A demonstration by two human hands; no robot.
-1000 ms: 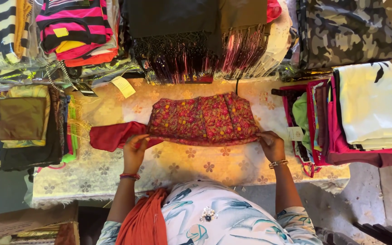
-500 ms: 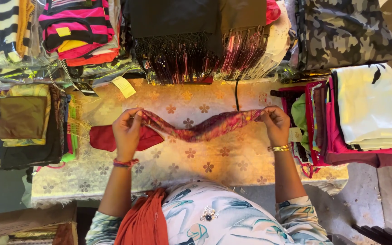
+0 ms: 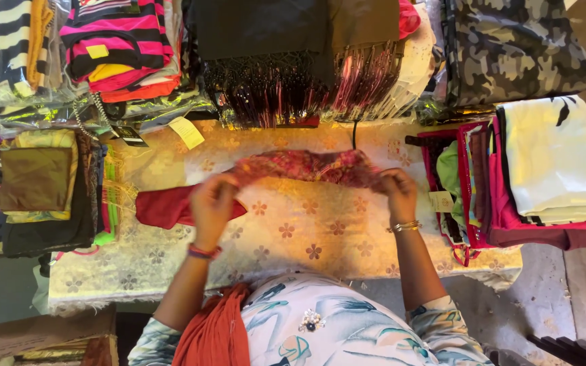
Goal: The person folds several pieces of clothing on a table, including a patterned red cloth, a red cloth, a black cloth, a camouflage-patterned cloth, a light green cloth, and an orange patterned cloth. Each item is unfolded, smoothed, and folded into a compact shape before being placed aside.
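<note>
The person wears a white short-sleeved top printed with teal and grey leaf shapes (image 3: 347, 332), with a small sparkly silver brooch (image 3: 311, 320) pinned at the chest. A rust-orange cloth scarf (image 3: 215, 332) hangs over the left shoulder. The left hand (image 3: 211, 203) has a red and dark thread bangle (image 3: 204, 252) at its wrist; the right hand (image 3: 397, 192) has thin silver metal bangles (image 3: 407, 226)

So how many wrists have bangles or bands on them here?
2. A red band sits on the wrist of the left hand; a metal bangle sits on the wrist of the right hand. Both hands hold the patterned red cloth.
</note>
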